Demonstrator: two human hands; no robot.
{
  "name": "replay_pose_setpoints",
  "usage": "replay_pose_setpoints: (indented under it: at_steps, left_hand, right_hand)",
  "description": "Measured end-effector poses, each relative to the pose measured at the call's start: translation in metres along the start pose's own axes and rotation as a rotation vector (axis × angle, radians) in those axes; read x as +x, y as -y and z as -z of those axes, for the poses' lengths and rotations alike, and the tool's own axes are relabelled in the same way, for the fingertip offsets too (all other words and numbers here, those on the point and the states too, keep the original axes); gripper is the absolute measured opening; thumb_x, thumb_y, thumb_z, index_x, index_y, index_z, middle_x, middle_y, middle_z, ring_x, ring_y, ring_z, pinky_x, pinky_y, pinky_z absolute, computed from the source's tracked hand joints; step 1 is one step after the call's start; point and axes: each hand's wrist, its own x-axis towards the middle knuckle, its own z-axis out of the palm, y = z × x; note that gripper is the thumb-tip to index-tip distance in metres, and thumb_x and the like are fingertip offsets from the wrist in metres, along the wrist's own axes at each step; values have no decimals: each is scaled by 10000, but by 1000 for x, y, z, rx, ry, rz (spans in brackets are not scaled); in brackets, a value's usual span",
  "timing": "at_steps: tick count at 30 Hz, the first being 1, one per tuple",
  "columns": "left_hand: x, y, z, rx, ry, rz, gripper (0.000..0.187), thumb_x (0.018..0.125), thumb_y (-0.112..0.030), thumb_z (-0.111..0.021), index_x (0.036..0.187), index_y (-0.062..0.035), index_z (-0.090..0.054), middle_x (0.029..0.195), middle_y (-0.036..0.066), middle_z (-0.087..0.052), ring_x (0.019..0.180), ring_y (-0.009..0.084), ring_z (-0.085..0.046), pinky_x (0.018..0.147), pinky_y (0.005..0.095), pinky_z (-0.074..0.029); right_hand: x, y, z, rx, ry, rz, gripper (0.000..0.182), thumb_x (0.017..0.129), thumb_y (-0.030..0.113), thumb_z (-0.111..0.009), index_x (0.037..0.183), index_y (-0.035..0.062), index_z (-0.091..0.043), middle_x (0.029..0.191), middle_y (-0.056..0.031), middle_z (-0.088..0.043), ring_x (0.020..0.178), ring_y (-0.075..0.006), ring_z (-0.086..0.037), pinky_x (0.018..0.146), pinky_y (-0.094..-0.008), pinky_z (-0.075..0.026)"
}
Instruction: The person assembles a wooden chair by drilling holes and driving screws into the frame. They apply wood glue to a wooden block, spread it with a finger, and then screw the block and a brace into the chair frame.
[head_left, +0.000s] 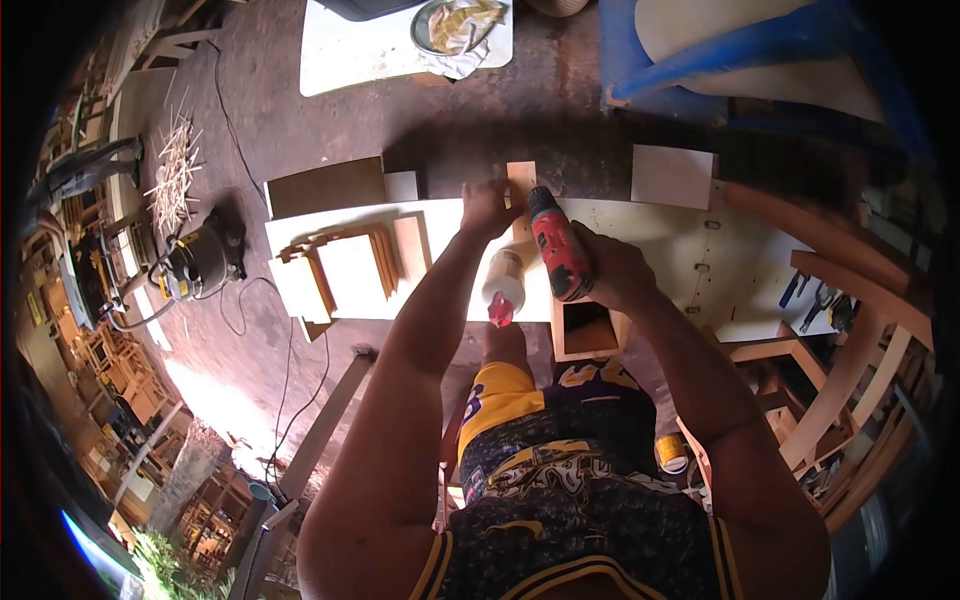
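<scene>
My right hand (618, 268) is wrapped around the handle of a red and black cordless drill (562, 248), its chuck pointing away from me. My left hand (488, 208) grips the left edge of a small, light wooden board (522, 180), close beside the drill's chuck. Just nearer to me, a white bottle (503, 278) with a red cap stands on the white work surface (455, 235). Below the drill is an open wooden box (588, 352), partly covered by my right hand and the drill. The drill's tip is too small to make out.
Stacked wooden frames (345, 265) lie at the left on the work surface. A long reddish plank (820, 235) and hand tools (835, 308) are at the right. Beyond stand a white table (350, 55) and a blue chair (720, 65). A black vacuum-like machine (203, 255) with cords sits left.
</scene>
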Motion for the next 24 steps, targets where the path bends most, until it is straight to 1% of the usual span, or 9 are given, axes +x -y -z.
replay_pose_setpoints:
  at_steps: [1, 4, 8, 10, 12, 13, 20, 22, 24]
  left_hand:
    - [3, 2, 1, -74, 197, 17, 457, 816, -391, -659, 1174, -126, -559, 1142, 105, -625, 1173, 302, -532, 1118, 537, -146]
    - [-2, -3, 6, -151, 182, 53, 341, 828, -395, -646, 1066, -152, -619, 1081, 126, -645, 1153, 287, -538, 1134, 555, -92]
    - [-4, -6, 5, -66, 204, 67, 354, 867, -412, -574, 1106, -152, -607, 1104, 114, -644, 1171, 286, -530, 1129, 563, -98]
    - [-4, -3, 1, -67, 147, 12, 353, 907, -404, -489, 1120, -145, -598, 1124, 118, -639, 1186, 298, -521, 1129, 571, -99]
    - [0, -2, -1, -38, 179, 25, 365, 896, -387, -522, 1169, -152, -577, 1165, 112, -623, 1207, 296, -509, 1129, 573, -86]
    - [1, -1, -2, -4, 211, 36, 395, 884, -370, -554, 1217, -158, -557, 1206, 107, -606, 1227, 295, -496, 1130, 576, -73]
    - [2, -9, 12, -10, 265, 19, 396, 879, -373, -556, 1214, -161, -558, 1202, 112, -603, 1228, 310, -489, 1131, 573, -77]
    - [1, -9, 15, 33, 282, -7, 384, 945, -348, -406, 1200, -110, -566, 1227, 136, -597, 1215, 319, -513, 1122, 579, -142]
    - [1, -10, 15, 41, 278, -11, 379, 941, -332, -410, 1204, -106, -564, 1231, 140, -594, 1217, 321, -513, 1122, 576, -144]
  right_hand:
    - [4, 2, -3, -7, 3, 3, 638, 709, 342, -722, 1252, 125, -467, 912, -152, -672, 891, -346, -648, 759, -456, -514]
    - [10, 9, -12, -58, -45, 49, 631, 688, 283, -742, 1230, 121, -464, 901, -145, -671, 878, -343, -650, 736, -462, -517]
    - [17, 12, -21, -81, -84, 73, 596, 677, 234, -749, 1185, 101, -466, 875, -141, -670, 855, -344, -655, 724, -459, -523]
    - [23, 10, -29, -97, -98, 89, 580, 679, 230, -748, 1168, 93, -468, 867, -141, -670, 845, -346, -656, 720, -459, -524]
    - [25, 9, -34, -121, -45, -2, 732, 644, 312, -787, 1277, 110, -479, 915, -157, -669, 868, -347, -648, 752, -442, -523]
    - [25, 10, -36, -124, -41, -4, 732, 644, 312, -787, 1277, 110, -479, 915, -157, -669, 868, -347, -648, 752, -442, -523]
    - [28, 13, -35, -157, -60, -4, 682, 638, 297, -786, 1230, 122, -498, 879, -145, -671, 845, -342, -651, 736, -443, -523]
    - [29, 12, -35, -164, -69, 12, 678, 635, 296, -787, 1224, 123, -499, 869, -141, -672, 838, -342, -652, 732, -442, -523]
    - [29, 15, -33, -172, -65, 20, 676, 637, 296, -782, 1225, 123, -498, 862, -140, -672, 830, -345, -652, 727, -442, -523]
